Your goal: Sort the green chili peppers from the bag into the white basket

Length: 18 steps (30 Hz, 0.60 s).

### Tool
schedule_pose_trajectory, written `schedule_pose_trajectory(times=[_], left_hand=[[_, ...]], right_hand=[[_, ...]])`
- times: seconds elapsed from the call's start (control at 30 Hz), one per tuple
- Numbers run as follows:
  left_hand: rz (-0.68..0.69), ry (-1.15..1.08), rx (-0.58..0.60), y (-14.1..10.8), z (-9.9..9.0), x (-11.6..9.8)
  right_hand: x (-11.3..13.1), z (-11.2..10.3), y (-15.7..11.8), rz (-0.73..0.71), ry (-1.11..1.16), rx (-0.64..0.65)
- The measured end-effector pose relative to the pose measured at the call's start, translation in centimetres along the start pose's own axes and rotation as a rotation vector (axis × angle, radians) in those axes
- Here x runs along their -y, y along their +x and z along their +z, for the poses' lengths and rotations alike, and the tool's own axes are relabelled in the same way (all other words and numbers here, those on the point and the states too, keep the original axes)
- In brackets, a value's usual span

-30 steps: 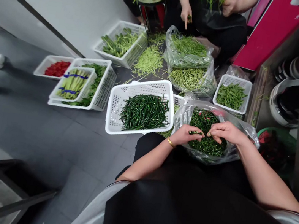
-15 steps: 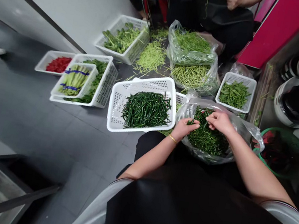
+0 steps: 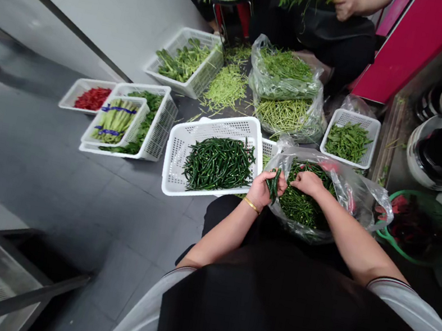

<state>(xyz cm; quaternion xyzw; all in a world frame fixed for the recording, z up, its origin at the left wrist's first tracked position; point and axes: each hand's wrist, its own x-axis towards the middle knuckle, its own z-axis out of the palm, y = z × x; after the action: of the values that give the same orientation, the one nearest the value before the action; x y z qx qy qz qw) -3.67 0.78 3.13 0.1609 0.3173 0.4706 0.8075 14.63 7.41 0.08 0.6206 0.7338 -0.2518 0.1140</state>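
Note:
Between the fingers of my left hand [image 3: 263, 189] are a few dark green chili peppers [image 3: 272, 186], held over the near left edge of a clear plastic bag [image 3: 356, 212]. Green chilies with stems [image 3: 302, 209] fill the bag on my lap. Just right of the left hand, my right hand [image 3: 307, 182] is closed, fingertips pinched above the bag's contents; what sits in them is too small to make out. To the left, a white perforated basket [image 3: 172, 171] holds a heap of dark green chilies [image 3: 219, 165].
Baskets of red chilies [image 3: 92, 98], banded green stalks [image 3: 115, 121] and leafy greens [image 3: 183, 60] stand to the left. Ahead is a bag of greens [image 3: 287, 91]; two people sit beyond, one hand [image 3: 347, 4] gripping greens. A green basin [image 3: 406, 255] stands right.
My left hand has turned, showing the chilies in it more plainly. My right hand has moved left, closer to it. The far person's greens have come lower into view.

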Motion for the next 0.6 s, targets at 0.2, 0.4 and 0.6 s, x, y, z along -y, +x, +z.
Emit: schedule_pose_trajectory(times=[0.2, 0.4, 0.6], left_hand=[[-0.060, 0.088, 0.103, -0.3, 0.9, 0.7], [-0.007, 0.058, 0.131, 0.0, 1.3, 1.4], [0.002, 0.147, 0.092, 0.5, 0.9, 2.0]], right_hand=[[-7.1, -2.0, -3.5, -0.011, 0.147, 0.044], [-9.5, -2.7, -8.1, 0.030, 0.063, -0.235], [-4.1, -1.3, -6.7, -0.127, -0.257, -0.052]])
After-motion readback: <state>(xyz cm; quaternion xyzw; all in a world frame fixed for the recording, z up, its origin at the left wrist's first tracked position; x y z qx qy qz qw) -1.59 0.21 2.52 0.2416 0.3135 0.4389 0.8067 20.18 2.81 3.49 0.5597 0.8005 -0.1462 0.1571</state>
